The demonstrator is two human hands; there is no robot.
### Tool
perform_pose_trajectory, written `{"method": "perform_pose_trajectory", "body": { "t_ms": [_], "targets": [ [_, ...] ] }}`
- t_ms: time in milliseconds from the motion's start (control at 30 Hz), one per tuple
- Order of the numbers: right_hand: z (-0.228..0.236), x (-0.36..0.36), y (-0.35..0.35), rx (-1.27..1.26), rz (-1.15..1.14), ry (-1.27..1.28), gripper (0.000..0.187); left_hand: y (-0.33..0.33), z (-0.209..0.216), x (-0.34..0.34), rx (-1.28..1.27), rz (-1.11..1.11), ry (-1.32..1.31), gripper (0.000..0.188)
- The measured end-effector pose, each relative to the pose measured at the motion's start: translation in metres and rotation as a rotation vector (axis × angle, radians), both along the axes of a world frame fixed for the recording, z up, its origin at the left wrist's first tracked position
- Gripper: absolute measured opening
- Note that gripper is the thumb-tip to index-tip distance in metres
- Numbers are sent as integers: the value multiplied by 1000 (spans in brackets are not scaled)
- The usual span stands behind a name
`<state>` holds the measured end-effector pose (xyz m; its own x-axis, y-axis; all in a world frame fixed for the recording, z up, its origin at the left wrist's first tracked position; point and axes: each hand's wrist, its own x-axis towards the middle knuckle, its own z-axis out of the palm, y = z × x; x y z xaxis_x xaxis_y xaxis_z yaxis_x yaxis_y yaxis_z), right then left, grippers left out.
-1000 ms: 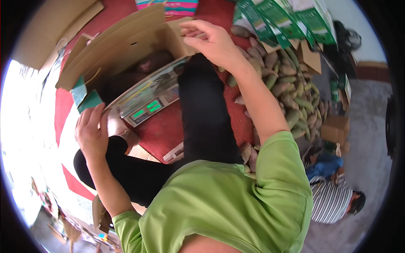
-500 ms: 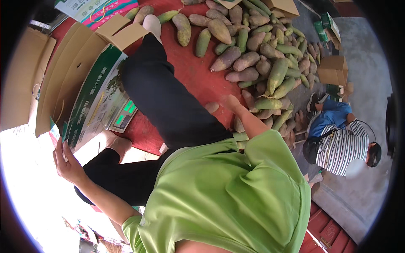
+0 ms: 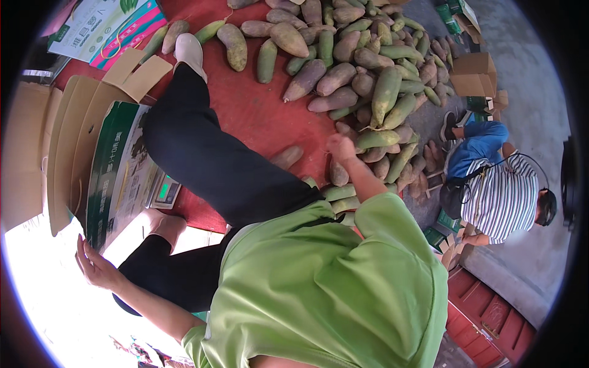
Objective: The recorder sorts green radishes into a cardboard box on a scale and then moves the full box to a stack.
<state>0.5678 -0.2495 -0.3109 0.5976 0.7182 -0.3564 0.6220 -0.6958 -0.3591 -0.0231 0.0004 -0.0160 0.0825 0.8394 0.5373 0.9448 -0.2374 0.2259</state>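
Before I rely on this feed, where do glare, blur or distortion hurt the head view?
Head view: white glare washes out the lower left around the left hand; head view: the right hand looks slightly soft, while the root vegetables read clearly; head view: fisheye bends the cardboard box near the dark rim.

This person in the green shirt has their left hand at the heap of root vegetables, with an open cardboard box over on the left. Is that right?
Not quite: the head view shows the right hand at the heap of root vegetables. The left hand is near the open cardboard box instead. The green shirt and the box's place are as you say.
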Motion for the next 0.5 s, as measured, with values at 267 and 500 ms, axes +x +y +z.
{"method": "perform_pose_trajectory", "body": {
  "t_ms": [267, 500],
  "targets": [
    [95, 117, 22, 368, -592, -434, 41, -2, 1, -3, 2, -24, 1, 23],
    [67, 189, -3, 234, -942, -275, 71, -8, -6, -8, 6, -29, 13, 21]
  ]
}}
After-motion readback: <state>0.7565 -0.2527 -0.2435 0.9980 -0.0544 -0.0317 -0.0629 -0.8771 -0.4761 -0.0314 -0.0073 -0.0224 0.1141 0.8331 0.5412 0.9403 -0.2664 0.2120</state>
